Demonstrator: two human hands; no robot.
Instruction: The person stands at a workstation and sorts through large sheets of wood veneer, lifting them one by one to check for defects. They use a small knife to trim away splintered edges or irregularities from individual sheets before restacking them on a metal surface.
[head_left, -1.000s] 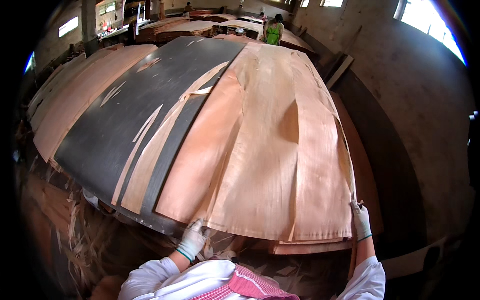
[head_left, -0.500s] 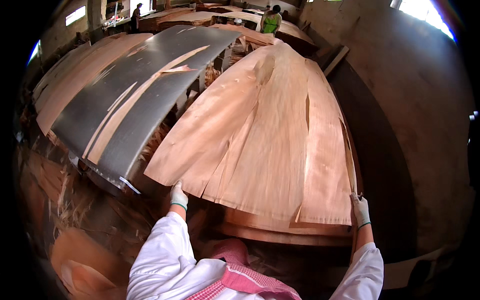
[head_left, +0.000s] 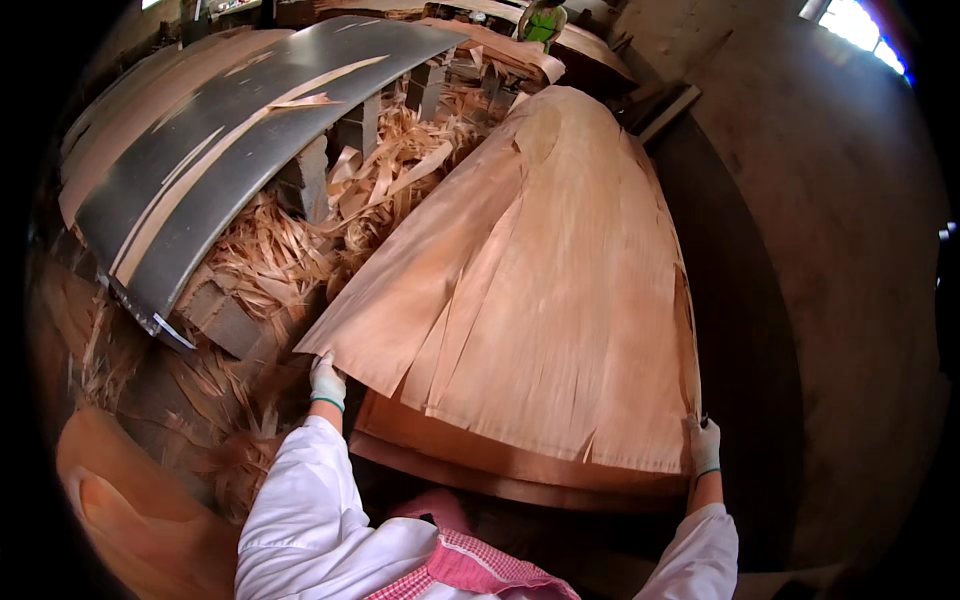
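A wide, thin sheet of wood veneer, pale reddish brown with several long splits, stretches away from me over a stack of veneer sheets. My left hand, in a white knit glove with a green cuff, grips its near left corner. At the near right corner my right hand, gloved the same way, is closed on the edge. The near edge hangs raised above the stack, and a dark gap shows below its left part. Most of the fingers are hidden by the sheet.
A long dark smooth table with veneer strips on it stands at left. Veneer scraps and concrete blocks lie between it and the stack. A wall runs along the right. A person in green is at the far end.
The sheet has shifted left over the stack and its near edge sits slightly lower at right. Both hands have moved a little left with it. More scraps show beside the dark table.
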